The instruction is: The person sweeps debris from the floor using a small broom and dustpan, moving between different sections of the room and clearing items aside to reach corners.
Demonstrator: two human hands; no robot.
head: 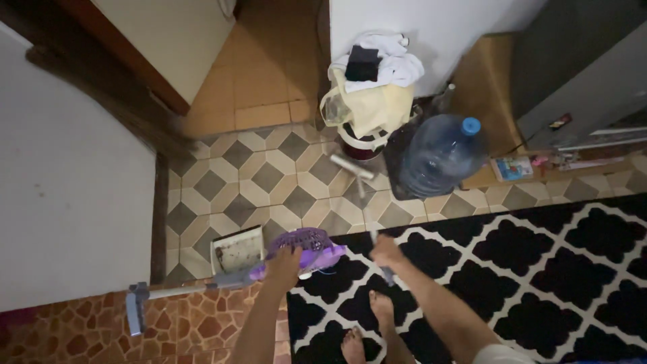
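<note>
Tiled floor in grey and cream diamonds meets a black-and-white patterned rug (539, 269). On the rug's edge stands a small purple fan (306, 248); the left hand (283, 264) grips its side with fingers closed. The right hand (387, 253) is wrapped around a thin grey rod (364, 192), blurred. Behind stands a large blue water bottle (438, 155).

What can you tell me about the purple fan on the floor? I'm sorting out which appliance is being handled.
The purple fan is a small plastic one with a round slotted grille, tilted with the grille facing up. It sits low over the floor where the patterned tiles meet the black-and-white rug. The left hand grips its near edge. A grey pole with a T-shaped end extends from it to the left; how the two join is unclear.
</note>
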